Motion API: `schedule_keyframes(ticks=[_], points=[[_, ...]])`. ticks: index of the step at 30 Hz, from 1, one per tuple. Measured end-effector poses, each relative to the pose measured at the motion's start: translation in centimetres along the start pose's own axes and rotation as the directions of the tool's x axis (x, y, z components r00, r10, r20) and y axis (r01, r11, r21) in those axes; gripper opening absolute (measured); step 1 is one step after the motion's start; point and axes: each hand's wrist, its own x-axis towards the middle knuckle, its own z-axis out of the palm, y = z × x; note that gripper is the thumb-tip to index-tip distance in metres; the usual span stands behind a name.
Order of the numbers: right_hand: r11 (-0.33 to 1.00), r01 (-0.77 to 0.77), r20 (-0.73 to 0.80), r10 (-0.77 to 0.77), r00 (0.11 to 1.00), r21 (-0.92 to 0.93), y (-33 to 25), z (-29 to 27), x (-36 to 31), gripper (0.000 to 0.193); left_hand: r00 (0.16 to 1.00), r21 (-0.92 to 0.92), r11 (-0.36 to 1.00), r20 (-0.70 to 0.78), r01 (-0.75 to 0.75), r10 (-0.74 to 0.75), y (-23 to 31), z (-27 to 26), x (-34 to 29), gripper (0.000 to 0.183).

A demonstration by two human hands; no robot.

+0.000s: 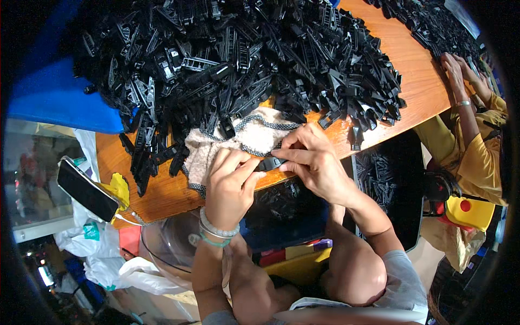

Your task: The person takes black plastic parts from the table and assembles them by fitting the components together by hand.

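A small black plastic part [269, 163] is held between my two hands at the near edge of the wooden table. My left hand [230, 181] pinches its left end with thumb and fingers. Gripping the right end, my right hand [316, 162] has its fingers curled and its thumb beneath. Just behind the hands lies a crumpled cream towel [216, 149] with a dark checked border. A large heap of black plastic parts [244, 59] covers the table beyond the towel. My fingers hide much of the held part.
A phone [86, 188] leans on a yellow stand [118, 189] at the left. Below the table edge are bins of black parts [376, 176]. At right, another person's hands [457, 73] work by a second heap [428, 32]. White bags [108, 265] lie lower left.
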Motion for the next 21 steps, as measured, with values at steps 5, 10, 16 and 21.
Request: schedule_keyframes(ticks=[5,10,16,21], points=[[0.999,0.008,-0.028,-0.007,1.000,0.041,0.1,0.1,-1.4,0.026,0.999,-0.033,0.999,0.020,0.035,-0.034,0.3,0.0,0.0,0.023],[0.986,0.140,0.174,-0.155,0.972,0.095,-0.4,-1.2,-2.3,0.020,0.992,-0.024,0.994,-0.068,0.103,-0.105,1.4,-3.1,1.6,0.021],[0.923,0.008,-0.231,-0.104,0.967,-0.384,1.4,-1.7,1.6,0.022,0.962,0.261,0.965,-0.271,0.034,0.039,-0.8,-1.8,7.9,0.022],[0.917,0.051,-0.244,-0.158,0.957,-0.396,2.4,-1.0,1.2,0.020,0.960,0.358,0.930,-0.278,0.083,0.021,-1.6,-0.2,9.6,0.021]])
